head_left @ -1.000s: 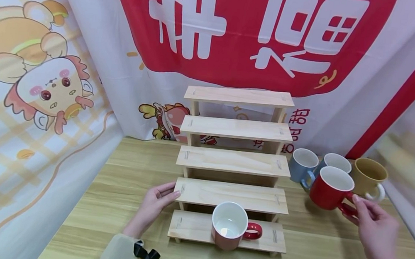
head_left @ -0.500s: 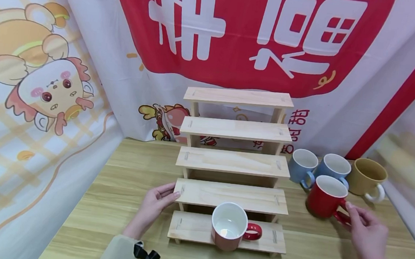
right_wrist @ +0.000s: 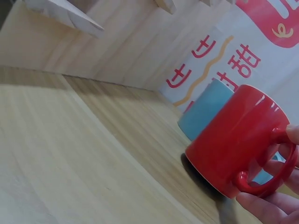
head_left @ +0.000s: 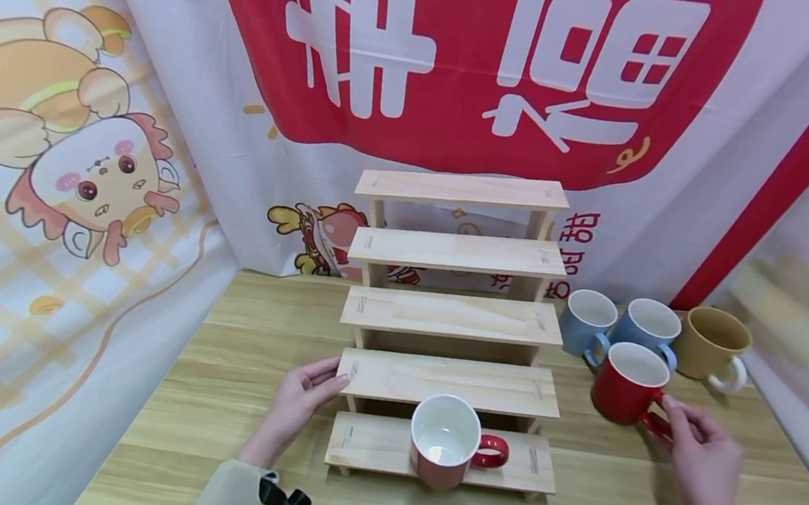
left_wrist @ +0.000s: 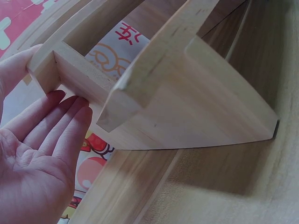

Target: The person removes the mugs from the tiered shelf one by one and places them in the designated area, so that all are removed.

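My right hand (head_left: 707,465) pinches the handle of a red mug (head_left: 623,395) with a white inside, upright at the right of the table. In the right wrist view, the fingers (right_wrist: 266,207) curl around that handle, and the mug's base is close over the wood. My left hand (head_left: 297,397) grips the left end of the second-lowest board of a wooden stepped rack (head_left: 453,316). Its thumb lies on top and its fingers (left_wrist: 70,126) are below the board in the left wrist view. Another red-handled mug (head_left: 444,451) stands on the rack's lowest step.
Behind the held mug stand two light blue mugs, a left one (head_left: 588,323) and a right one (head_left: 648,325), with a tan mug (head_left: 713,343) beside them. A printed cloth (head_left: 466,63) hangs behind the rack. The wooden table (head_left: 167,441) extends on both sides.
My right hand has brought the red mug lower and to the left, in front of the blue mugs. The left hand stays on the rack.
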Action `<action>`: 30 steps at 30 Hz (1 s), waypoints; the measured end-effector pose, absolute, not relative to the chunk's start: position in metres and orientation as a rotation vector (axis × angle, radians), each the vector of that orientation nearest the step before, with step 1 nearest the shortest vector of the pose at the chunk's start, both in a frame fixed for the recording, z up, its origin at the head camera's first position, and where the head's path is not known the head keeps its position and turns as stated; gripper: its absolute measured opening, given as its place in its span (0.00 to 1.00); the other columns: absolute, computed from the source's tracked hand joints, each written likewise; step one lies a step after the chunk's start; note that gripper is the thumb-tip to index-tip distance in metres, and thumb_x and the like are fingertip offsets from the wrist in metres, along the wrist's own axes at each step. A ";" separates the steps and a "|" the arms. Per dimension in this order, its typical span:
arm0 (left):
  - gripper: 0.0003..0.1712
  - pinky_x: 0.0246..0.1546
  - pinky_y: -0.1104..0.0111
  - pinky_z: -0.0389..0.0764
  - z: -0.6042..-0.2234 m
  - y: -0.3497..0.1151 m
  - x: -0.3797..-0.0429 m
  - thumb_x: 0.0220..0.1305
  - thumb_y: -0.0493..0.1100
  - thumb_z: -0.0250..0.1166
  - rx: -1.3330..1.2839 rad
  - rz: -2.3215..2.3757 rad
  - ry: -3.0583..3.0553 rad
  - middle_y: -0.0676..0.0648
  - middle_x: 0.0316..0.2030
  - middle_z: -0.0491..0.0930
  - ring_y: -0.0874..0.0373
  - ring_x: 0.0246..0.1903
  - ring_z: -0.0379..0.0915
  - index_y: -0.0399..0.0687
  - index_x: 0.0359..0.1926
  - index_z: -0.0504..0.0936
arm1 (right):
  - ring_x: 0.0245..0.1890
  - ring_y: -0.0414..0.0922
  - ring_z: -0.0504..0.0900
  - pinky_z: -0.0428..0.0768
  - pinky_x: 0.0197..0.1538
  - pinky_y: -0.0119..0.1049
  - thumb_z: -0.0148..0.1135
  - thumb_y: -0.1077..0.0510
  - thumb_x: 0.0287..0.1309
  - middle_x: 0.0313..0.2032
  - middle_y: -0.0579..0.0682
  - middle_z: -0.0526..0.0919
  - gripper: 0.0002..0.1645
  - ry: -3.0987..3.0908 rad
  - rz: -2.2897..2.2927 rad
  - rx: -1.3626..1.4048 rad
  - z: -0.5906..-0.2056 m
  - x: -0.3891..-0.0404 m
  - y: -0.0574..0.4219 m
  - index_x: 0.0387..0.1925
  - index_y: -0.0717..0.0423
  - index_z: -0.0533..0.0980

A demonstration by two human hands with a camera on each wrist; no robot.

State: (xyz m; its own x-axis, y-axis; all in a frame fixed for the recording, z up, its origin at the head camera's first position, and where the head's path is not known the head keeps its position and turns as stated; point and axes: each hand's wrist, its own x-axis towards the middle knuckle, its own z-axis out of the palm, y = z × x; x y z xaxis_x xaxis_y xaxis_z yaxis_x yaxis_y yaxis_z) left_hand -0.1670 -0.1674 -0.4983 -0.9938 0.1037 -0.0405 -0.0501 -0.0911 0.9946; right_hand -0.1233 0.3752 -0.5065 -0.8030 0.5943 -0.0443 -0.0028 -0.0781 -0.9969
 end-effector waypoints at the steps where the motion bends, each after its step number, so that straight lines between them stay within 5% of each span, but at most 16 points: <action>1: 0.30 0.55 0.65 0.80 -0.498 -0.167 -0.167 0.66 0.33 0.68 0.057 2.244 2.043 0.30 0.57 0.78 0.51 0.54 0.80 0.25 0.65 0.72 | 0.30 0.35 0.88 0.85 0.32 0.29 0.72 0.57 0.63 0.31 0.41 0.89 0.06 -1.772 1.943 -0.646 -0.507 -0.122 0.373 0.39 0.56 0.86; 18: 0.30 0.56 0.67 0.80 -0.497 -0.167 -0.166 0.66 0.34 0.69 0.056 2.237 2.051 0.30 0.58 0.78 0.54 0.54 0.80 0.25 0.65 0.71 | 0.38 0.40 0.89 0.86 0.39 0.32 0.78 0.54 0.56 0.38 0.49 0.90 0.18 -1.521 2.145 -0.730 -0.517 -0.112 0.361 0.46 0.58 0.85; 24: 0.30 0.56 0.67 0.80 -0.497 -0.167 -0.166 0.66 0.34 0.69 0.065 2.235 2.049 0.31 0.58 0.78 0.52 0.54 0.80 0.25 0.65 0.71 | 0.38 0.30 0.85 0.82 0.38 0.20 0.77 0.52 0.58 0.36 0.36 0.89 0.18 -1.691 1.989 -0.759 -0.504 -0.115 0.369 0.49 0.50 0.86; 30: 0.30 0.56 0.66 0.79 -0.496 -0.167 -0.167 0.66 0.33 0.68 0.084 2.247 2.035 0.30 0.58 0.77 0.53 0.54 0.80 0.24 0.65 0.71 | 0.44 0.31 0.82 0.75 0.41 0.14 0.75 0.53 0.59 0.39 0.34 0.87 0.21 -1.762 1.798 -0.704 -0.468 -0.122 0.371 0.53 0.53 0.85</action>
